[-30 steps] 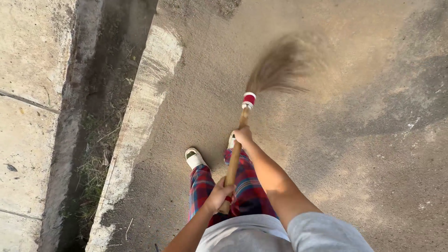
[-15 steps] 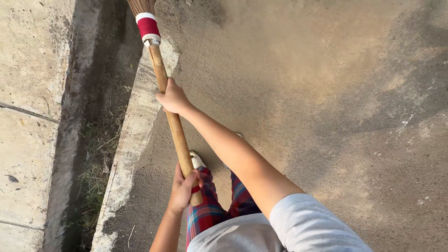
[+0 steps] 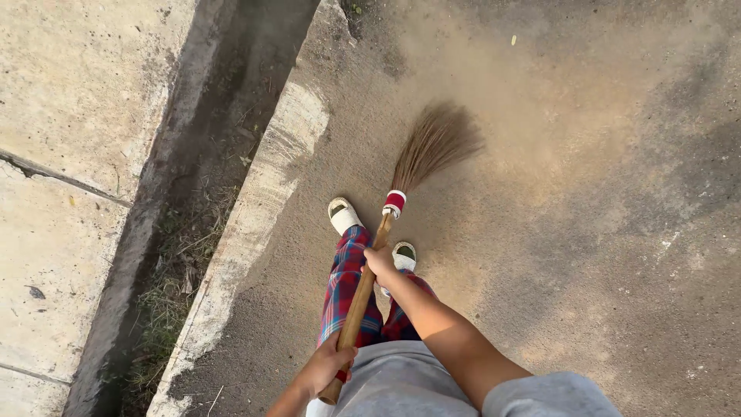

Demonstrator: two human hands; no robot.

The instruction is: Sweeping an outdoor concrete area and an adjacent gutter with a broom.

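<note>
I hold a broom with a wooden handle (image 3: 361,297), a red and white binding (image 3: 394,202) and a brown straw head (image 3: 434,145). My right hand (image 3: 380,264) grips the handle about midway, just above my feet. My left hand (image 3: 329,367) is closed around the handle's lower end near my waist. The straw head touches the dusty ground ahead of my white shoes (image 3: 342,215), and dust hangs in the air around it.
A worn concrete curb (image 3: 255,224) runs along my left. Beyond it lies a narrow gutter (image 3: 189,232) with dry grass and debris, then concrete slabs (image 3: 69,154). Sandy ground (image 3: 602,232) stretches to the right.
The broom swung from raised up at the upper left, over the curb, back down to the ground in front of my feet. Both hands stayed on the handle.
</note>
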